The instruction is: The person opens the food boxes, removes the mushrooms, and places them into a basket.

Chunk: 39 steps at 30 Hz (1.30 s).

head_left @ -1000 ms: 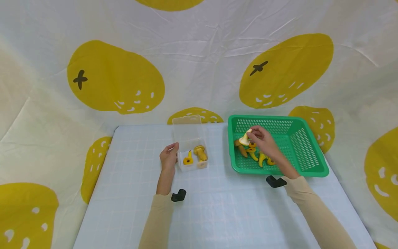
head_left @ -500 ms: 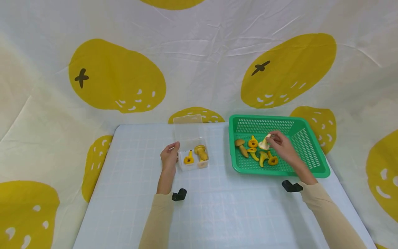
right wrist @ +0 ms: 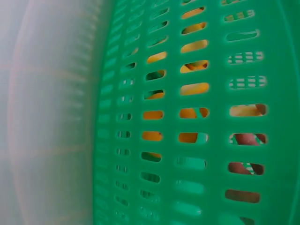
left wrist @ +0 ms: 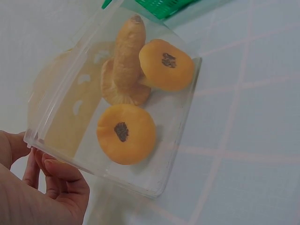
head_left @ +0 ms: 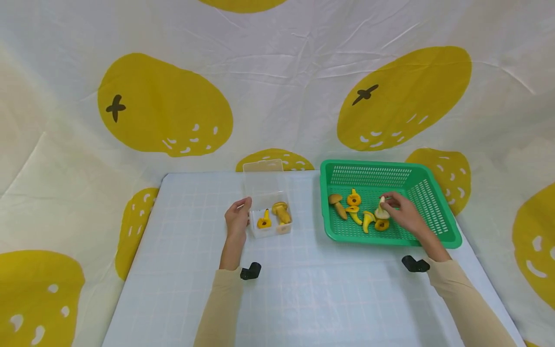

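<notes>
In the head view my left hand (head_left: 236,218) is at the left side of a clear plastic box (head_left: 262,233) with its lid raised. The left wrist view shows thumb and fingers pinching the box's rim (left wrist: 61,157). Inside lie a brown mushroom (left wrist: 129,56) and two yellow mushrooms with dark centres, one loose (left wrist: 133,145) and one against the brown stem (left wrist: 176,77). My right hand (head_left: 403,212) pinches a pale mushroom (head_left: 381,212) by its stem, cap down, inside the green basket (head_left: 325,212). The basket's slotted wall mostly hides that hand in the right wrist view.
Several mushrooms lie at the basket's left and middle, among them a brown one (head_left: 338,207) and a yellow one (head_left: 382,225) right below the pale one. The box lid (head_left: 264,179) stands up at the back. A patterned cloth (head_left: 277,96) hangs behind the table (head_left: 303,289).
My right hand has carried the pale mushroom rightward across the basket and lower, from over the brown mushroom to beside the yellow one. The left hand stays at the box.
</notes>
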Tool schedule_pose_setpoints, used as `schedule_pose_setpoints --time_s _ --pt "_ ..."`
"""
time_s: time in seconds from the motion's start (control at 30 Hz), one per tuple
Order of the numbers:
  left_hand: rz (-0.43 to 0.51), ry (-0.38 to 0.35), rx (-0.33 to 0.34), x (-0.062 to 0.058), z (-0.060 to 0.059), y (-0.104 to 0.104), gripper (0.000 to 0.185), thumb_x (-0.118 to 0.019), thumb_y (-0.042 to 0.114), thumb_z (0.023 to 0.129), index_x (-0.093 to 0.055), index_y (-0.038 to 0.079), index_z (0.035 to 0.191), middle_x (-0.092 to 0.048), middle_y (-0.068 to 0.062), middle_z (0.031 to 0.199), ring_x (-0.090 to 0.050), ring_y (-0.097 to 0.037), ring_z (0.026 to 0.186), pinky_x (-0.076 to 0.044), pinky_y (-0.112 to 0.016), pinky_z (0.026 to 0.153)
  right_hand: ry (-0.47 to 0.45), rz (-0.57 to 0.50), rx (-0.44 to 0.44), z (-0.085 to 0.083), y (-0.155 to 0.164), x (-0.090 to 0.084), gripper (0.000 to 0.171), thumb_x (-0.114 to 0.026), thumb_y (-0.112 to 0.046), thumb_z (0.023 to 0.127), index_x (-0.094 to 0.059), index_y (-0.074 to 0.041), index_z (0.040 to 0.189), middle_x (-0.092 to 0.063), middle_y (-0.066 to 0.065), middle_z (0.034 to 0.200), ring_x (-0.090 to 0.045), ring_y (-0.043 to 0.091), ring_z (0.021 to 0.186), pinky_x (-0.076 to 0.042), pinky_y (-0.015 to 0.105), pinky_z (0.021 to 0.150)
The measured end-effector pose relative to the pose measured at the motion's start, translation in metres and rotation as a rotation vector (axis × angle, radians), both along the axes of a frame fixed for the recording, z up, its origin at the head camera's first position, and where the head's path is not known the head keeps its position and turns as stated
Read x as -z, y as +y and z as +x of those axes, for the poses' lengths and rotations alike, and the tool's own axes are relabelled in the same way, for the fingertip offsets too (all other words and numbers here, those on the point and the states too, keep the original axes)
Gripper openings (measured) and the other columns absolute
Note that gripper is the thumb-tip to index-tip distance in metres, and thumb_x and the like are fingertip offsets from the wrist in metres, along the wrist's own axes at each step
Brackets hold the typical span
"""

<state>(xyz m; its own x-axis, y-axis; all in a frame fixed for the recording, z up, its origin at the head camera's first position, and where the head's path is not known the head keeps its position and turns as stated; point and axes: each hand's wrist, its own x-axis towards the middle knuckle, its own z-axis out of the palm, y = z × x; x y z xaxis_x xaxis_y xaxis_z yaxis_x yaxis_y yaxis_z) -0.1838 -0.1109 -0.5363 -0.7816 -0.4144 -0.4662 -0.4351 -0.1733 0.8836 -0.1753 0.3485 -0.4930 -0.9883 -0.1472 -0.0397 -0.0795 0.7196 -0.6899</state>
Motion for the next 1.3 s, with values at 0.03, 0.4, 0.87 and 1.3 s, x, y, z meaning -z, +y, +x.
schedule_pose_setpoints --time_s 0.03,0.4,0.87,1.3 --pt "0.0 0.0 -0.001 0.0 0.0 0.0 0.042 -0.07 0.043 0.098 -0.067 0.015 0.129 -0.065 -0.007 0.121 -0.051 -0.021 0.095 -0.047 -0.028 0.078 0.003 0.011 0.0 0.0 0.0 0.001 0.043 -0.053 -0.025 0.109 -0.052 0.006 0.138 -0.06 0.033 0.127 -0.057 0.049 0.118 -0.049 0.059 0.089" --pt "-0.008 0.006 -0.002 0.0 0.0 0.0 0.041 -0.072 0.043 0.097 -0.069 0.015 0.126 -0.065 -0.006 0.115 -0.051 -0.021 0.091 -0.046 -0.024 0.069 -0.008 0.12 0.013 -0.007 0.01 0.014 0.046 -0.052 -0.019 0.109 -0.049 0.012 0.142 -0.062 0.036 0.122 -0.059 0.051 0.112 -0.052 0.058 0.084" --pt "-0.003 0.017 0.008 0.001 0.002 0.0 0.04 -0.071 0.043 0.097 -0.069 0.014 0.126 -0.065 -0.007 0.116 -0.051 -0.02 0.091 -0.046 -0.023 0.069 -0.098 0.214 0.002 -0.016 0.013 0.022 0.027 -0.062 -0.014 0.103 -0.065 0.011 0.113 -0.069 0.028 0.102 -0.065 0.035 0.088 -0.051 0.038 0.068" --pt "-0.006 0.048 -0.005 0.0 0.003 0.001 0.039 -0.073 0.041 0.096 -0.07 0.013 0.123 -0.066 -0.009 0.114 -0.051 -0.019 0.084 -0.044 -0.021 0.062 0.057 0.119 0.019 -0.014 -0.016 0.005 0.031 -0.057 -0.013 0.105 -0.061 0.011 0.125 -0.065 0.033 0.119 -0.06 0.05 0.111 -0.048 0.061 0.093"
